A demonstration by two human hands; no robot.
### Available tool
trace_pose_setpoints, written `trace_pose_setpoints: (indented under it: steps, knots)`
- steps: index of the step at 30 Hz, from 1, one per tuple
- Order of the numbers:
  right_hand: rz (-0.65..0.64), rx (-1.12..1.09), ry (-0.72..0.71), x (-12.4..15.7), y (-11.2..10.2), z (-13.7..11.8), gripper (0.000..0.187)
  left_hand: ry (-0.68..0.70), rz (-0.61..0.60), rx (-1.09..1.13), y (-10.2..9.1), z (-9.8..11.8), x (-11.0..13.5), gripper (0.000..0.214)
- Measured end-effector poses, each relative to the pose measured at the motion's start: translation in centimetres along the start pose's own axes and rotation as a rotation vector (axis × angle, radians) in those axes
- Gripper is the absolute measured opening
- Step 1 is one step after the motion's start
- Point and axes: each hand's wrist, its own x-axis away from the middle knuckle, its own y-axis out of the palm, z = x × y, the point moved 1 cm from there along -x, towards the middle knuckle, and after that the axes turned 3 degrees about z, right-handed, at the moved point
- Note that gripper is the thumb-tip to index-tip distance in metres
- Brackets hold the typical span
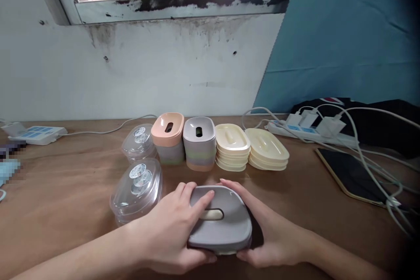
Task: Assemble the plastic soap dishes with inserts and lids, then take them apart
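Observation:
A grey plastic soap-dish tray with an oval slot in its middle sits on the brown table near the front edge. My left hand wraps its left side, fingers over the top and thumb under the front rim. On its right side my right hand grips it, fingers curled along the far edge. A cream part shows through the slot and under the rim.
Two stacks of clear lids stand at the left. Behind are a pink-topped stack, a grey-topped stack and two cream stacks. A power strip with cables and a tablet lie right.

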Motion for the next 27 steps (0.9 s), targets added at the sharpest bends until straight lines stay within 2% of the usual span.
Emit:
trace_pose_setpoints:
  steps: [4,8,11,13,15,17,19,21,24,27]
  knots:
    - [-0.010,-0.092,-0.006,0.1,0.0,0.3,0.102,-0.080,-0.011,0.144,-0.6,0.2,0.4,0.078]
    - [-0.045,-0.021,0.016,0.4,-0.1,0.6,0.109,-0.183,-0.067,0.276,-1.5,0.4,0.5,0.070]
    - [-0.004,-0.004,0.019,0.7,-0.3,0.8,0.116,-0.222,-0.027,0.284,-1.8,0.8,0.6,0.063]
    - [0.045,-0.035,-0.068,0.9,-0.7,0.7,0.105,-0.193,0.043,0.236,-1.7,1.0,0.6,0.063]
    - [0.084,-0.031,-0.206,0.9,-1.2,0.2,0.074,-0.141,0.086,0.177,-1.5,1.0,0.6,0.067]
    - [0.078,0.074,-0.344,0.8,-1.9,-0.4,0.047,-0.092,0.090,0.134,-1.3,0.9,0.5,0.068]
    - [0.030,0.256,-0.443,0.7,-2.5,-1.2,0.041,-0.070,0.082,0.106,-1.1,0.7,0.5,0.066]
    - [-0.040,0.415,-0.467,0.7,-2.9,-1.9,0.047,-0.061,0.068,0.075,-0.9,0.4,0.5,0.065]
    - [-0.121,0.560,-0.397,0.9,-3.3,-2.6,0.055,-0.032,0.025,0.028,-0.8,0.2,0.7,0.066]
    - [-0.170,0.678,-0.387,0.9,-3.6,-3.2,0.064,0.052,-0.038,0.015,-1.2,0.3,1.0,0.067]
